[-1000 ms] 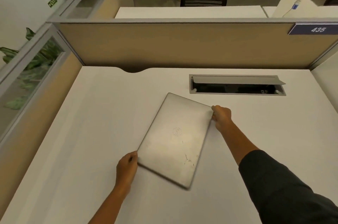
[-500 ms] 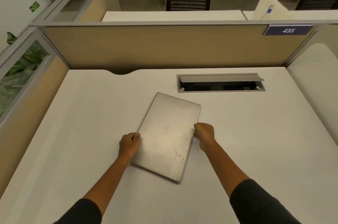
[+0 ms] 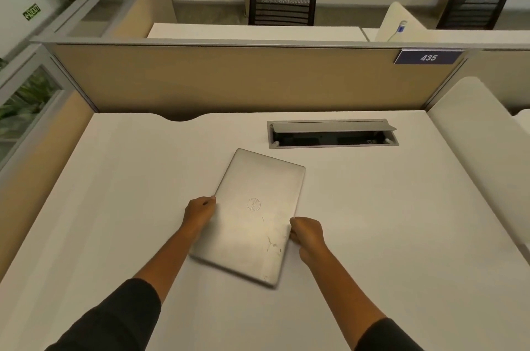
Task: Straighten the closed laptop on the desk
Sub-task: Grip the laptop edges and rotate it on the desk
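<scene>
Closed silver laptop (image 3: 253, 214) lay mid-desk (image 3: 401, 221), skewed with its far end toward one o'clock, left hand (image 3: 199, 211) clamped on the nine o'clock edge and right hand (image 3: 307, 233) curled onto the three o'clock edge, opposed grips likely for twisting it square.

An office is showing here: cubicle partitions (image 3: 252, 78) are fencing a white counter (image 3: 114, 193), a plate (image 3: 428, 57) reading 435 is marking the station, mesh chairs (image 3: 282, 2) are standing beyond, and a cable hatch (image 3: 332, 134) is sitting open.
</scene>
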### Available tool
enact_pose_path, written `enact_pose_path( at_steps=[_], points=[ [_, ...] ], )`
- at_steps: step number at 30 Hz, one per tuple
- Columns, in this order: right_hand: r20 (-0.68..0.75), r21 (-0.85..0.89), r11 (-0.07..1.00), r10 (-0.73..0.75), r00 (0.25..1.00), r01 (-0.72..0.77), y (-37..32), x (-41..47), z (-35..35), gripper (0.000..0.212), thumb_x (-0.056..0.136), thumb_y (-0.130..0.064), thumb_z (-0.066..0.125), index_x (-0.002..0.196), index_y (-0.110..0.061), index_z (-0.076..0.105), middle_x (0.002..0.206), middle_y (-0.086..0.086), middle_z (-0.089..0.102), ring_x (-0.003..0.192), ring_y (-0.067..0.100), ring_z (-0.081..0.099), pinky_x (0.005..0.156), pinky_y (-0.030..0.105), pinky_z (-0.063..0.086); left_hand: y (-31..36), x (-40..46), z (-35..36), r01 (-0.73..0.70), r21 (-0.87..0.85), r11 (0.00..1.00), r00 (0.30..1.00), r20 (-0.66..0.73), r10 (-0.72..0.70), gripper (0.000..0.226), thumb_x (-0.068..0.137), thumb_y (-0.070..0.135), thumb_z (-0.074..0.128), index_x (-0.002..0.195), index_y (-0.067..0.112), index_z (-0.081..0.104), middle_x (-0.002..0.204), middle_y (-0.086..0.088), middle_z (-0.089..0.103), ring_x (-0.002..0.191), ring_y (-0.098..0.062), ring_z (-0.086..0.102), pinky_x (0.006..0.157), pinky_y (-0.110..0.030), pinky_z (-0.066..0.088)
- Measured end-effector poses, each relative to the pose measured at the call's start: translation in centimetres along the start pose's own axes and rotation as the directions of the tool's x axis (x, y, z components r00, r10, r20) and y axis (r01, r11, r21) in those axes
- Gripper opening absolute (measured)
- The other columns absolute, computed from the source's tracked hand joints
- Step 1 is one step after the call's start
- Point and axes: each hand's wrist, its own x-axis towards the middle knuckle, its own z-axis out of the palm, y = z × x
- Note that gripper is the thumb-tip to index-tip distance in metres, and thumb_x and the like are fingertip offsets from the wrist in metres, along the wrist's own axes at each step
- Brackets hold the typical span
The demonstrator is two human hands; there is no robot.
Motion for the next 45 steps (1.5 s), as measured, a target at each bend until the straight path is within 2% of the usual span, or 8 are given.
enact_pose_path(
  at_steps=[7, 12, 17, 26, 30, 34, 39, 45],
  points=[
    [0.003, 0.042, 0.999, 0.034, 0.999, -0.034, -0.2, 0.9, 0.0, 0.036, 0.084, 0.015, 0.059, 0.068, -0.013, 0.042, 0.085, 0.012, 0.037, 0.083, 0.026, 0.04, 0.065, 0.035, 0.038, -0.5, 1.2, -0.1, 0.118, -0.121, 0.986, 0.993, -0.005, -0.12, 0.032, 0.104, 0.033, 0.062, 0.09, 0.004, 0.065, 0.09, -0.013, 0.062, 0.088, -0.027, 0.057, 0.083, -0.034, 0.045],
    [-0.021, 0.007, 0.998, 0.059, 0.998, -0.059, -0.7, 1.5, 0.1, 0.031, 0.086, 0.007, 0.07, 0.064, -0.006, 0.052, 0.062, 0.006, 0.048, 0.057, 0.02, 0.047, 0.051, 0.028, 0.042, -0.8, 1.1, 0.1, 0.144, -0.168, 0.975, 0.989, -0.005, -0.147, 0.026, 0.102, 0.032, 0.065, 0.09, 0.008, 0.063, 0.091, -0.011, 0.059, 0.089, -0.026, 0.055, 0.083, -0.034, 0.044],
    [-0.031, -0.026, 0.999, 0.034, 0.999, -0.035, -2.1, 2.1, -0.2, 0.012, 0.087, 0.004, 0.067, 0.09, -0.005, 0.059, 0.086, 0.012, 0.048, 0.081, 0.026, 0.047, 0.066, 0.034, 0.043, -1.4, 0.3, 0.1, 0.196, -0.228, 0.954, 0.98, 0.037, -0.193, 0.029, 0.1, 0.036, 0.068, 0.09, 0.011, 0.056, 0.09, -0.011, 0.049, 0.087, -0.026, 0.046, 0.079, -0.035, 0.04],
    [0.007, -0.255, 0.966, -0.029, 1.0, 0.029, -6.7, 4.3, 0.5, 0.014, 0.087, 0.003, 0.062, 0.091, -0.004, 0.051, 0.093, 0.014, 0.045, 0.088, 0.027, 0.043, 0.076, 0.039, 0.033, -3.3, -2.6, 1.6, 0.28, -0.404, 0.871, 0.96, 0.12, -0.253, 0.039, 0.094, 0.046, 0.074, 0.097, 0.009, 0.061, 0.095, -0.01, 0.064, 0.089, -0.028, 0.06, 0.089, -0.044, 0.059],
    [0.051, -0.32, 0.946, -0.038, 0.998, 0.052, -8.0, 5.2, 0.9, 0.021, 0.093, -0.012, 0.068, 0.107, -0.002, 0.056, 0.111, 0.013, 0.054, 0.104, 0.028, 0.051, 0.094, 0.041, 0.047, -3.8, -4.7, 2.6, 0.306, -0.521, 0.796, 0.952, 0.16, -0.261, 0.035, 0.095, 0.042, 0.075, 0.101, 0.007, 0.075, 0.076, 0.0, 0.084, 0.076, -0.019, 0.08, 0.066, -0.032, 0.062],
    [0.067, -0.332, 0.941, -0.047, 0.997, 0.067, -9.3, 6.0, 0.8, 0.033, 0.095, -0.026, 0.067, 0.116, -0.007, 0.051, 0.122, 0.009, 0.05, 0.112, 0.028, 0.047, 0.1, 0.043, 0.043, -3.9, -6.8, 4.6, 0.35, -0.597, 0.722, 0.937, 0.208, -0.282, 0.038, 0.096, 0.038, 0.074, 0.111, 0.003, 0.074, 0.105, -0.014, 0.081, 0.098, -0.03, 0.078, 0.077, -0.04, 0.064],
    [0.063, -0.373, 0.921, -0.091, 0.994, 0.108, -10.9, 7.0, 0.6, 0.052, 0.099, -0.035, 0.063, 0.138, -0.002, 0.052, 0.126, 0.01, 0.051, 0.113, 0.028, 0.047, 0.098, 0.044, 0.042, -3.8, -9.6, 7.8, 0.403, -0.657, 0.637, 0.915, 0.287, -0.283, 0.039, 0.099, 0.034, 0.071, 0.116, -0.001, 0.074, 0.109, -0.019, 0.079, 0.106, -0.035, 0.076, 0.096, -0.048, 0.062],
    [0.067, -0.509, 0.837, -0.191, 0.979, 0.198, -10.9, 7.4, 0.0, 0.048, 0.103, -0.036, 0.06, 0.121, 0.008, 0.062, 0.136, 0.027, 0.063, 0.109, 0.034, 0.062, 0.11, 0.049, 0.05, -3.4, -10.5, 8.4, 0.403, -0.625, 0.668, 0.915, 0.288, -0.283, 0.036, 0.1, 0.033, 0.071, 0.114, 0.0, 0.075, 0.114, -0.019, 0.078, 0.108, -0.03, 0.075, 0.109, -0.048, 0.057]
  ],
)
